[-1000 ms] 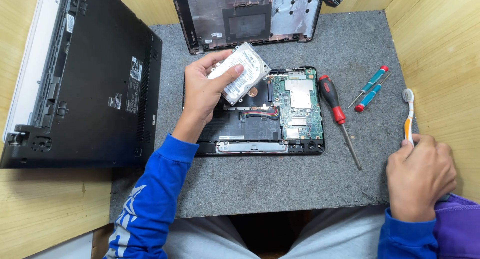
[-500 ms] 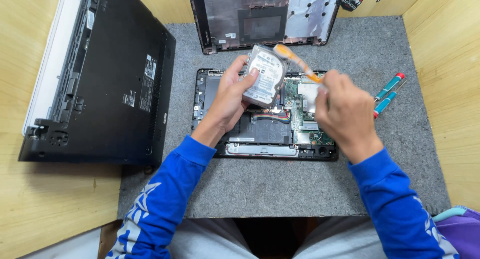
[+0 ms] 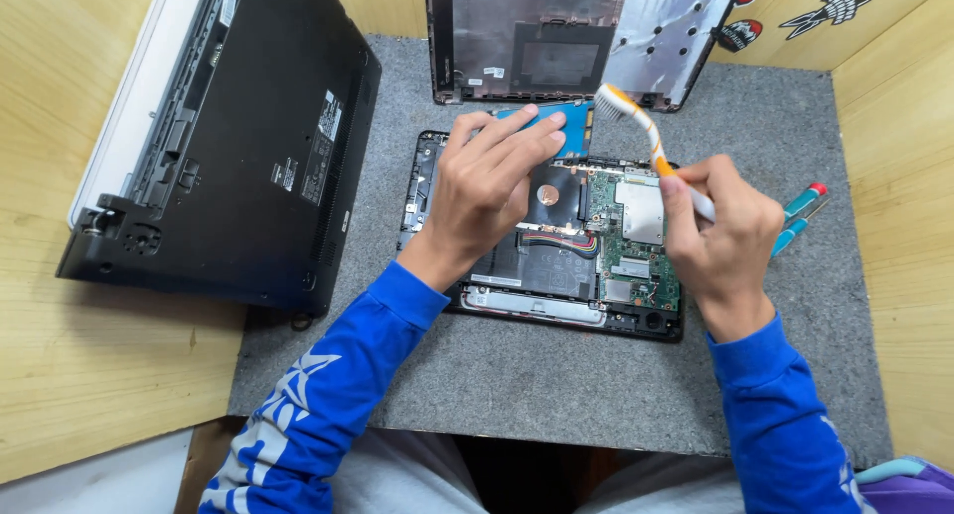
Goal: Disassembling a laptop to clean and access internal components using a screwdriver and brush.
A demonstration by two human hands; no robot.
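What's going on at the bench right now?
The left hand holds a hard drive, blue side up, over an opened laptop on a grey mat. The right hand holds a toothbrush, bristles at the drive's edge. Another laptop lies to the left.

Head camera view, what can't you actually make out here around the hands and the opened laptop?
- Hard drive: mostly covered by the left hand.
- Toothbrush: lower handle hidden inside the right hand.
- Screwdrivers: partly behind the right hand.
- Loose cover panel: cut off by the top edge.
- Circuit board: parts too small to identify.
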